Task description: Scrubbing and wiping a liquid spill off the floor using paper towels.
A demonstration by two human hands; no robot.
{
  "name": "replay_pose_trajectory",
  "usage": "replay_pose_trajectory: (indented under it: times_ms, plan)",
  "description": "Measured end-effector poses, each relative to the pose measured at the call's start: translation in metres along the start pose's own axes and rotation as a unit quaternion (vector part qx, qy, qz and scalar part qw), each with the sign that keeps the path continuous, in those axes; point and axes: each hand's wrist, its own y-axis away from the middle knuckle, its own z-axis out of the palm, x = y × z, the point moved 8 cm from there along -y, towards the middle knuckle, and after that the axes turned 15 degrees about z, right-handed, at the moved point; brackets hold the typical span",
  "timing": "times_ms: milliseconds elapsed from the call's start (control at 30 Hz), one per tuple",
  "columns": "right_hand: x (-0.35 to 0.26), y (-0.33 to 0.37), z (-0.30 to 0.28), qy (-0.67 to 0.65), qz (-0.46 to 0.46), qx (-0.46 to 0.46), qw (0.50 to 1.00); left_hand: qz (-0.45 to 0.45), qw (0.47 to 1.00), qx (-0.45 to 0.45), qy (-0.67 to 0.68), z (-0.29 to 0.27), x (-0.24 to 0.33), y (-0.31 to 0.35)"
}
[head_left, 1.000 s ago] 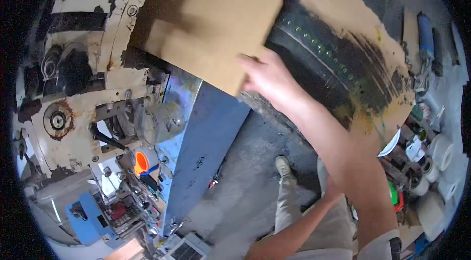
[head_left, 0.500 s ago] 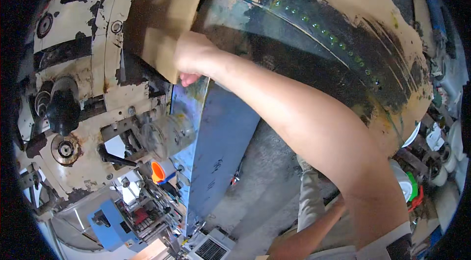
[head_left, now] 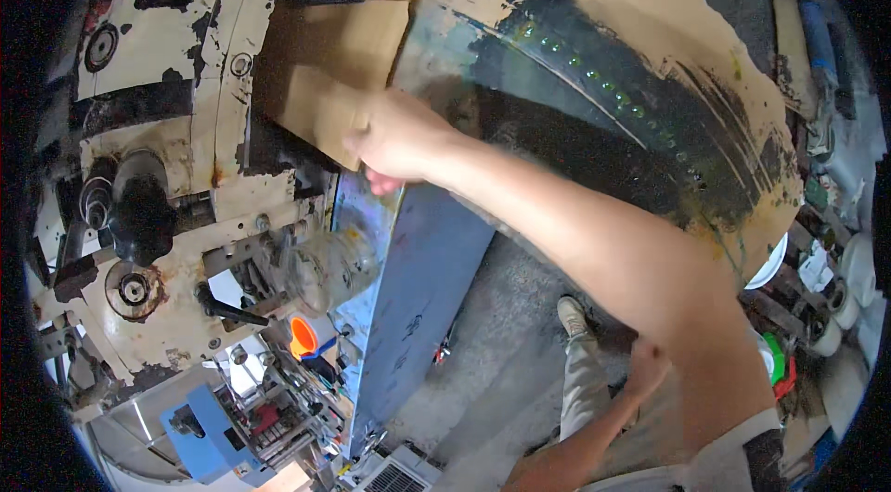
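My right hand (head_left: 401,139) reaches across from the lower right and is closed at the lower corner of a brown cardboard sheet (head_left: 339,42), its thumb on the face and its fingers curled at the edge. That sheet lies against a cream machine with chipped paint. Beside it on the right, a larger oil-stained cardboard piece (head_left: 691,9) bears a dark patch and a row of glossy greenish drops. My left hand (head_left: 650,364) is low in front of my body, partly behind my right arm; its fingers are not clear enough to read.
The cream machine (head_left: 148,116) carries a black knob (head_left: 141,218) and a black lever (head_left: 232,308). A blue-grey metal panel (head_left: 422,278) stands below my right hand, with a cloudy plastic container (head_left: 329,269) and an orange-mouthed cup (head_left: 304,336) beside it. Rollers and clutter line the right.
The scene has shifted slightly right and down in view. My right hand stays at the cardboard's corner. My left hand and a shoe have come into sight from behind my right arm.
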Motion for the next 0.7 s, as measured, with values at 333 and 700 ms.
replay_pose_trajectory:
  times_ms: [333, 700]
  plan:
    - [0.19, 0.341, -0.301, -0.01, -0.09, 0.53, 0.843, -0.107, 0.992, -0.042, 0.054, 0.007, 0.065, 0.001]
    - [0.397, 0.485, -0.308, -0.543, -0.04, 0.269, 0.795, -0.164, 0.969, -0.024, 0.185, 0.103, 0.1, 0.059]
